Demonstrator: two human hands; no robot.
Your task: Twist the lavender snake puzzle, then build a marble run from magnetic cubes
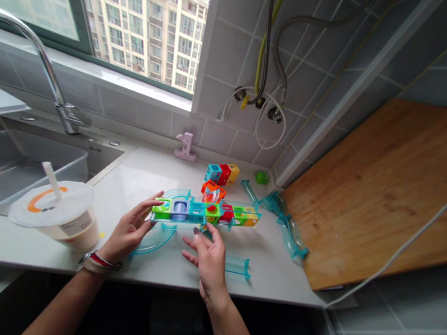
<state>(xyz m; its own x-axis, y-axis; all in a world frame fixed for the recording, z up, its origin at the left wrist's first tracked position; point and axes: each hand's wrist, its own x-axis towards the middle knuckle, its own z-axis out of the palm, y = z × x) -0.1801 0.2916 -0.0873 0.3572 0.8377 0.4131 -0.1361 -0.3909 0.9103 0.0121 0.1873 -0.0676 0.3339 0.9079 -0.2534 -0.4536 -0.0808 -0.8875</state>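
Observation:
My left hand (pixel 128 232) grips the left end of a marble-run assembly (pixel 195 215), fingers above and thumb below. Green, purple, red and yellow cube blocks sit in a row along its clear teal track. Below the assembly's middle is my right hand (pixel 210 264), fingers apart, with the index fingertip at the track's lower edge. Whether that fingertip presses on it, I cannot tell. An orange piece (pixel 208 189) shows just behind the row. A curved teal track (pixel 156 243) lies partly hidden under the assembly, and a short teal track piece (pixel 237 266) lies right of my right hand.
A lidded drink cup (pixel 70 222) with a straw stands left, near the sink (pixel 105 167). Behind are joined blocks (pixel 221 174), a green block (pixel 262 178) and a purple piece (pixel 186 147). Teal tracks (pixel 288 228) lie by a leaning wooden board (pixel 397 195). A white cable (pixel 421 233) crosses it.

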